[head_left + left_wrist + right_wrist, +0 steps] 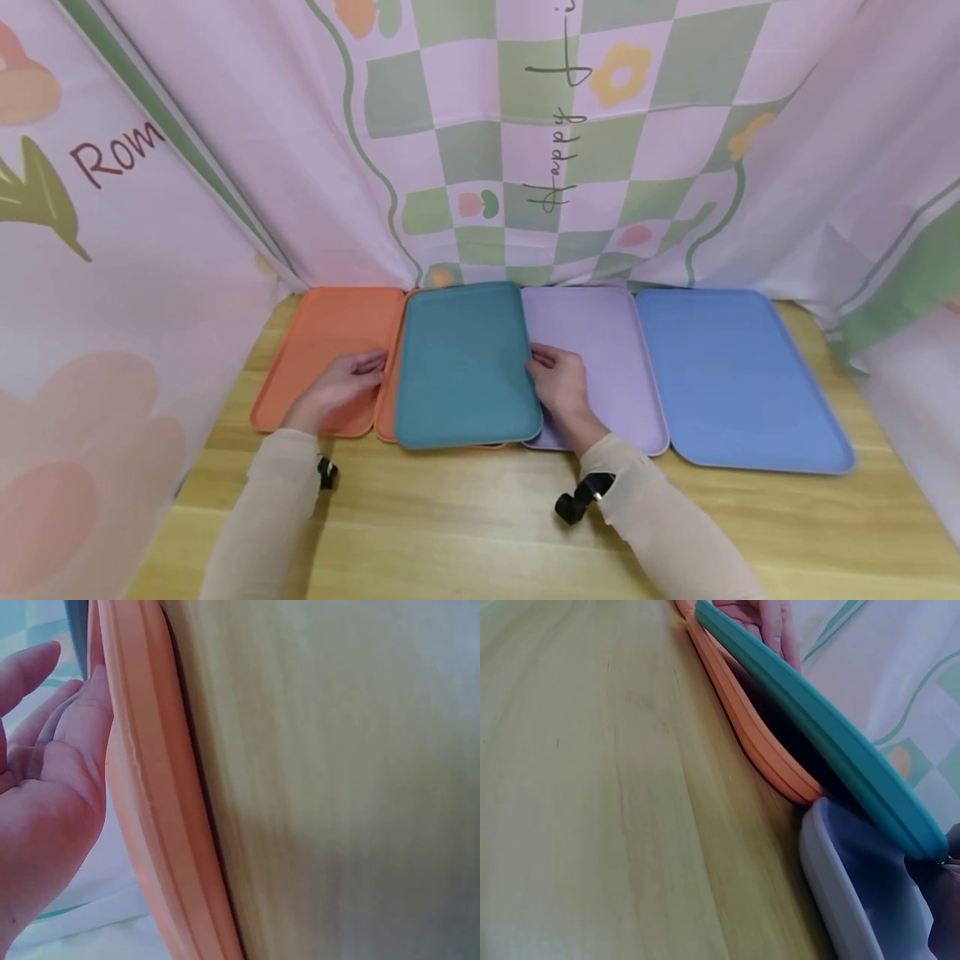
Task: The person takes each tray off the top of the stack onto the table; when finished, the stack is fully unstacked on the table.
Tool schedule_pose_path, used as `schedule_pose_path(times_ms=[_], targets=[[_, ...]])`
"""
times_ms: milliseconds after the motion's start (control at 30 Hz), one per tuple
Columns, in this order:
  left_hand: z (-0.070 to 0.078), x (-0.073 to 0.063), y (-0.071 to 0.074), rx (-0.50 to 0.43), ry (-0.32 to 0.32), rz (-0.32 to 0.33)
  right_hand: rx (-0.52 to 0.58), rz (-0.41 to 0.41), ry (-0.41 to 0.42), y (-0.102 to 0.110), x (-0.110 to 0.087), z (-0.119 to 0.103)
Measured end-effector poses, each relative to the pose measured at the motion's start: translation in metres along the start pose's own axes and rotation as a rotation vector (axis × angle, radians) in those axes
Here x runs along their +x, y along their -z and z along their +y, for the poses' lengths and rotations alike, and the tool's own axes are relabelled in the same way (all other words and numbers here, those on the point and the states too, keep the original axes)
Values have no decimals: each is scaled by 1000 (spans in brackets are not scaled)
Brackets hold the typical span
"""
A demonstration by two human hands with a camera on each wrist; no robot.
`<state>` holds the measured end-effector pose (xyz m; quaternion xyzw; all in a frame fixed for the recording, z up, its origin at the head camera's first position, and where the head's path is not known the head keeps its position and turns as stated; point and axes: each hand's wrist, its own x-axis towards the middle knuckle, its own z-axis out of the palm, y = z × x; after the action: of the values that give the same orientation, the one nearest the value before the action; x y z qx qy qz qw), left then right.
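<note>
A teal tray (465, 367) lies over a second orange tray (386, 417), which shows only along its edges. In the right wrist view the teal tray (817, 724) tilts, its right side raised above the purple tray (832, 877). My right hand (562, 385) pinches that raised right edge; only a dark part of the hand shows in the right wrist view. Above the leftmost orange tray (318, 333), my left hand (341, 385) reaches toward the teal tray's left edge. Its fingers are nearly straight and its thumb stands apart in the left wrist view.
To the right, a blue tray (735, 375) lies beside the purple one. All the trays sit in a row on a wooden table (450, 525), their far edges near a patterned curtain (525, 150). More printed cloth (112, 317) hangs at the left side.
</note>
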<state>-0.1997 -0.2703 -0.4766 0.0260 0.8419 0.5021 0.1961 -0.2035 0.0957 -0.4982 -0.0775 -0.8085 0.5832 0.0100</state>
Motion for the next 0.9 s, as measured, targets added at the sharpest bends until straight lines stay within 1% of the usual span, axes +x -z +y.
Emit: schedule_pose_path(times_ms=[133,233,400,600,800,900], targets=[[0,-2,0,-16,-21,1,23,29,-17,7,0,1],[1,-4,-1,-19,-20,4,26,30,-34,15,1,3],[0,-4,-3,-20,-27,7,41,7,-62,31,2,6],[-1,-4,-3,-49,-42,8,17,-36,-90,51,4,8],[0,-4,-3,-66,-37,15,-14,-71,-72,67,8,10],[-1,-3,-3,-67,-35,19,-14,-95,-39,74,10,10]])
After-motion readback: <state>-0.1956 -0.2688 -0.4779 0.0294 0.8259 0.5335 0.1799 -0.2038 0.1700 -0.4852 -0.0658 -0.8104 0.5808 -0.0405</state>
